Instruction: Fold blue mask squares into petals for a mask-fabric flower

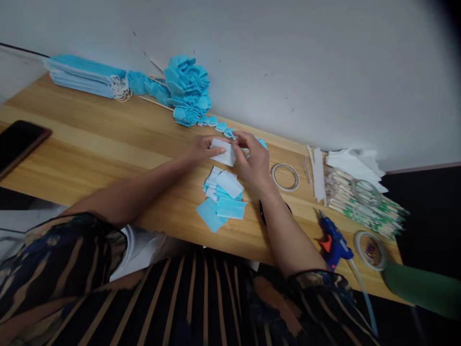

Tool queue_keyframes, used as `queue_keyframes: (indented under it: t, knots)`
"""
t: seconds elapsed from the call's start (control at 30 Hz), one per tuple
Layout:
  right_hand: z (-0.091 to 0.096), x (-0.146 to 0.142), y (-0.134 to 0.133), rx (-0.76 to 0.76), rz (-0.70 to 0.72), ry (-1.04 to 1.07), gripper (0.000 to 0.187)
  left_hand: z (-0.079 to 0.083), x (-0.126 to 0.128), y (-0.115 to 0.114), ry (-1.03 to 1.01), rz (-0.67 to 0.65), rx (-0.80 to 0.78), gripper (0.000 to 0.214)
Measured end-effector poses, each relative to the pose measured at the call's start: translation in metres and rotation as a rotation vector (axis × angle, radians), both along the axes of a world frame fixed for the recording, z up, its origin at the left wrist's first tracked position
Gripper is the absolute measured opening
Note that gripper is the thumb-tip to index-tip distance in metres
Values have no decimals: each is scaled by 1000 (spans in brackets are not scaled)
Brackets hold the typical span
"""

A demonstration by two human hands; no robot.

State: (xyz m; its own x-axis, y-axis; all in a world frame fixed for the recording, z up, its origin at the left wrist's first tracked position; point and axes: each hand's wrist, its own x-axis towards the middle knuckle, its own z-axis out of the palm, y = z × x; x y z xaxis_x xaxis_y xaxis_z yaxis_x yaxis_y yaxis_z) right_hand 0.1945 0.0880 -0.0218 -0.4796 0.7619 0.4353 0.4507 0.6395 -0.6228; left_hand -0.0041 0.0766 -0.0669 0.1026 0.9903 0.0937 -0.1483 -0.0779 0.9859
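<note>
My left hand [202, 148] and my right hand [253, 161] meet over the wooden table [108, 144], both pinching one small white-blue fabric piece [224, 153] between their fingers. Just below the hands lies a loose pile of cut blue fabric pieces [221, 199]. Behind the hands a row of small folded blue petals [220, 126] runs along the wall to a blue fabric flower bunch [187, 91] on wooden sticks.
A stack of blue face masks [84, 76] lies at the far left, a dark phone [18, 144] at the left edge. A tape ring [285, 177], white strips [317, 173], packed sticks [363, 204], a blue glue gun [333, 242] and another tape roll [370, 250] lie on the right.
</note>
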Motion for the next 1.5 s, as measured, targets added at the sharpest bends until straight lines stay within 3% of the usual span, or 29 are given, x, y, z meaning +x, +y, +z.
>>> queue_keyframes:
  t: [0.1,0.23,0.33,0.43,0.67,1.2,1.37,1.5]
  knots:
    - [7,6,0,59,-72,94,37,12,2,-1,-185,80,-31,49]
    - [12,18,-6,147,11,15,35,22,3,-3,-347,69,-37,50]
    - [8,25,-11,214,102,-97,37,22,6,-5,-383,7,-42,45]
    - [3,26,-12,243,108,-159,39,20,10,-9,-401,-27,-33,42]
    - [-6,19,2,289,113,-13,18,22,18,-19,-396,-82,-79,38]
    - [-15,16,-19,-51,7,160,8,21,18,-22,-334,-108,-118,33]
    - [-18,18,-19,-70,8,170,22,19,17,-20,-351,-109,-127,33]
    - [-16,18,-19,-71,-20,182,14,20,17,-21,-367,-118,-130,34]
